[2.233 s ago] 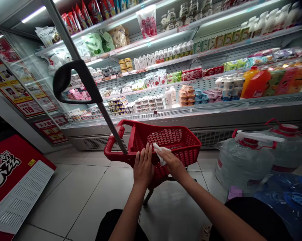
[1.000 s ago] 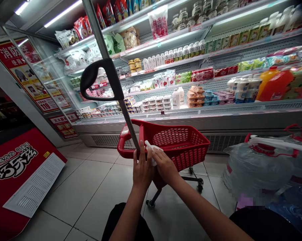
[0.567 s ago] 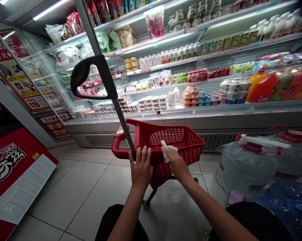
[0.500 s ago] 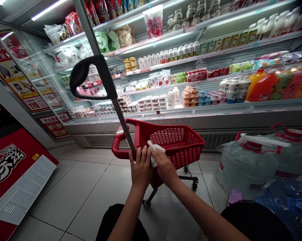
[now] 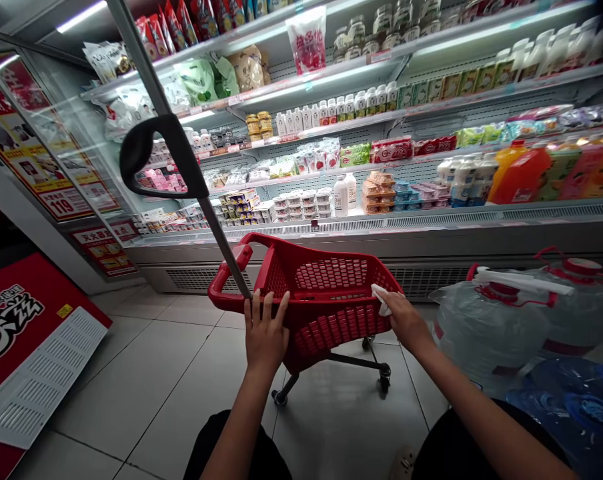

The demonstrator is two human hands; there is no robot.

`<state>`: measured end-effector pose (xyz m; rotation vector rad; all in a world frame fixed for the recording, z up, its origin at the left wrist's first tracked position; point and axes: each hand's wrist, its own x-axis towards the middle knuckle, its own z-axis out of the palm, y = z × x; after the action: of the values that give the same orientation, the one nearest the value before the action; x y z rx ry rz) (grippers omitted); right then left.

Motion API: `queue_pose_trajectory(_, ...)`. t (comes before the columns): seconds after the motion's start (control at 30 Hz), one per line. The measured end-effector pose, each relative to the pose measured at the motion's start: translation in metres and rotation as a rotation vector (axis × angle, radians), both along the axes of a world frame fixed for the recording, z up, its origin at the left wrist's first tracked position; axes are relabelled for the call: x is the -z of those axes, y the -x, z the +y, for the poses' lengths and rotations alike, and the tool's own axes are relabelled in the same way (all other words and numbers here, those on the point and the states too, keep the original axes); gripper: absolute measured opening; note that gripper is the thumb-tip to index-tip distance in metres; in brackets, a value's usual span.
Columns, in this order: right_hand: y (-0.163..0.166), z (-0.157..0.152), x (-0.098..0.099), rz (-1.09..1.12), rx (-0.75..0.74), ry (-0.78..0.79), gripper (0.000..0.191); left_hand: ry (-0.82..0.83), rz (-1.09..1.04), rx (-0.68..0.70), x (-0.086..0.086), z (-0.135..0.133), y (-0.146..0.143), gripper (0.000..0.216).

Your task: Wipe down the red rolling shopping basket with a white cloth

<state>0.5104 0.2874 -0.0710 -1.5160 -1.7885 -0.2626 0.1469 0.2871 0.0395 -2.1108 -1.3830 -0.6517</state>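
A red plastic shopping basket on wheels stands on the tiled floor in front of me. Its grey pole slants up to the left and carries a black loop handle. My left hand rests with spread fingers on the basket's near rim, close to the foot of the pole. At the right end of that rim, my right hand presses a crumpled white cloth or tissue against the edge. The fingertips inside the basket are partly hidden.
A refrigerated display with bottles, cups and bags runs along the back. Large clear water jugs and a blue bottle stand at the right. A red cabinet with a white vent is at the left.
My right hand has slid the white cloth along the near rim from beside my left hand to the right end. The basket and its handle sit slightly further left in view.
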Motion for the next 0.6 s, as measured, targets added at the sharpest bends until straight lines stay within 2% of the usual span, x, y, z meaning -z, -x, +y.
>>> queue_pose_trajectory(0.07,0.019,-0.003,0.001,0.014,0.025,-0.005,0.078,-0.005,-0.015,-0.009,0.0,0.002,-0.003,0.079)
queue_pose_trajectory(0.13,0.057,-0.004,-0.001,0.01,0.0,-0.042,0.081,-0.002,-0.025,-0.01,0.003,0.005,-0.008,0.08)
queue_pose_trajectory(0.23,0.117,-0.002,-0.008,-0.043,-0.131,-0.084,0.086,0.043,-0.01,0.048,0.017,0.011,-0.024,0.083)
queue_pose_trajectory(0.3,0.138,0.002,-0.014,-0.055,-0.172,-0.093,0.086,0.092,0.013,0.123,0.03,0.014,-0.039,0.083)
queue_pose_trajectory(0.4,0.128,0.007,-0.016,-0.096,-0.194,-0.087,0.085,0.117,-0.028,0.113,0.044,0.018,-0.055,0.082)
queue_pose_trajectory(0.6,0.046,0.001,0.0,-0.103,-0.047,-0.054,0.086,0.122,0.008,0.127,0.044,0.024,-0.05,0.086)
